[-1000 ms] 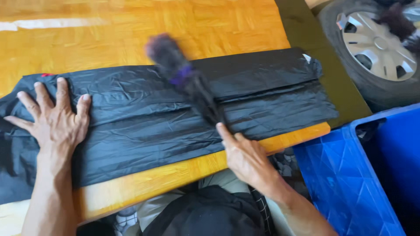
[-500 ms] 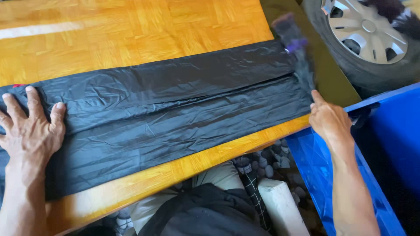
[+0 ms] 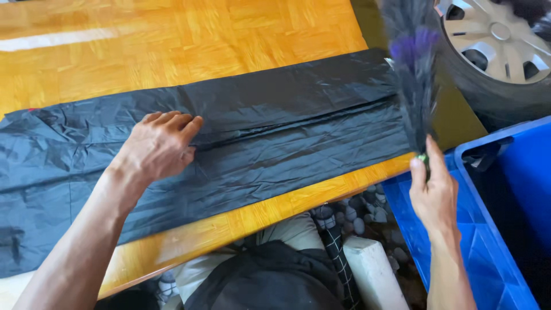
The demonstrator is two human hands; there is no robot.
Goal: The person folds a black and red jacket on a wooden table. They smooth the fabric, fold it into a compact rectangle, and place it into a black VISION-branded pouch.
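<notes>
Pinning folded black plastic sheet (image 3: pixel 241 143) mid-table, left hand (image 3: pixel 158 146) flat, open | right hand (image 3: pixel 433 195) gripping black-purple feather duster (image 3: pixel 414 80) upright past wooden table's (image 3: pixel 172 51) right edge, off sheet

Left hand (image 3: pixel 159 146) lay palm down on black plastic bag (image 3: pixel 275 143), fingers bent at central fold line. Bag was spread flat lengthwise across wooden table (image 3: pixel 172 46). Right hand (image 3: pixel 434 192) gripped feather duster (image 3: pixel 414 74) by handle end, past table's right corner; duster stood upright (black plumes, purple band near top, blurred). Blue plastic crate (image 3: pixel 488 264) sat just beside right hand, below table edge. Car wheel (image 3: pixel 499 51) with silver hubcap stood beyond crate.
</notes>
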